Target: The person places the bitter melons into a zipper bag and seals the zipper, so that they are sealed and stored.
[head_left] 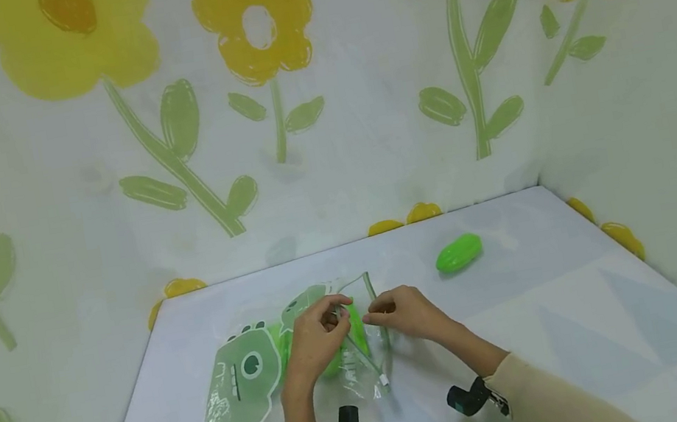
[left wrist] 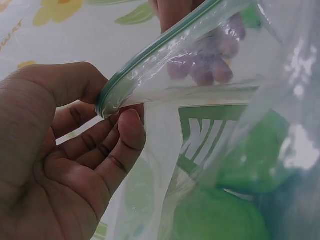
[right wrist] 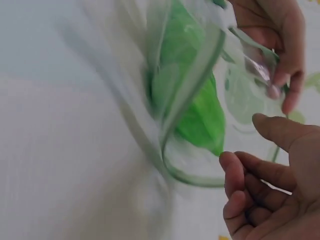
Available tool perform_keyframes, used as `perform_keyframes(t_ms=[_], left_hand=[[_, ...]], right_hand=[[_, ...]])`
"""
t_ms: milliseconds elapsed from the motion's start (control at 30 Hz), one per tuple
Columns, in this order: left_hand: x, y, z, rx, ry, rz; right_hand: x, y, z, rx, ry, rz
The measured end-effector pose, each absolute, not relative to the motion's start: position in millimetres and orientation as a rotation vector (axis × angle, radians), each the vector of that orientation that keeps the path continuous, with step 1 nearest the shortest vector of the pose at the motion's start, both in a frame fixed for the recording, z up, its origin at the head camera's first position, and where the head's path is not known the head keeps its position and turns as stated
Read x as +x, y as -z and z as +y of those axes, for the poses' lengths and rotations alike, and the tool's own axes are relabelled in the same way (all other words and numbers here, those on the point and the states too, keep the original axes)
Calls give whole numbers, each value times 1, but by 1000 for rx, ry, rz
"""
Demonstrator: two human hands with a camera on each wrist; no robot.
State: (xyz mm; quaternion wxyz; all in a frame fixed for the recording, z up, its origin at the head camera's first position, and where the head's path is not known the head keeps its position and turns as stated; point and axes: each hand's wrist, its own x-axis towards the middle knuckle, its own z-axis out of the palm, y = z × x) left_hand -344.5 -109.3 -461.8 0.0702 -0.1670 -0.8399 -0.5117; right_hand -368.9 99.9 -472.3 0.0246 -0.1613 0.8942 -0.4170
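A clear zip bag [head_left: 244, 391] printed with a green cartoon monster lies on the table, its green-edged mouth parted. Bright green objects [left wrist: 215, 212] sit inside; the film blurs their kind. My left hand [head_left: 319, 337] pinches the bag's zip rim [left wrist: 150, 52] between thumb and fingers, plainest in the left wrist view. On the mouth's other side is my right hand [head_left: 406, 313], its thumb [right wrist: 280, 131] apart from the loosely curled fingers, with nothing seen between them. Through the film, a pointed green object [right wrist: 200, 120] shows near the right hand.
A bright green oblong object [head_left: 458, 253] lies on the white table [head_left: 500, 333], back right of the bag. Flower-printed walls [head_left: 351, 127] stand behind and at both sides. A white slider [head_left: 383, 380] hangs at the zip's near end.
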Motion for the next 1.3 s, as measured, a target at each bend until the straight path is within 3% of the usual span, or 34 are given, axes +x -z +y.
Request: perform_keyframes(t_ms=[300,800,1300], left_hand=[[-344,462,-111,-485,1517,-2532],[-344,463,-111,-502,1493,-2526],[-344,463,-112,-506,1505,-2511]], right_hand=[[-385,456,157,-788,1144,2972],[-416,447,246,-794,692,3205],[-436,457,281,-767,397,3238]])
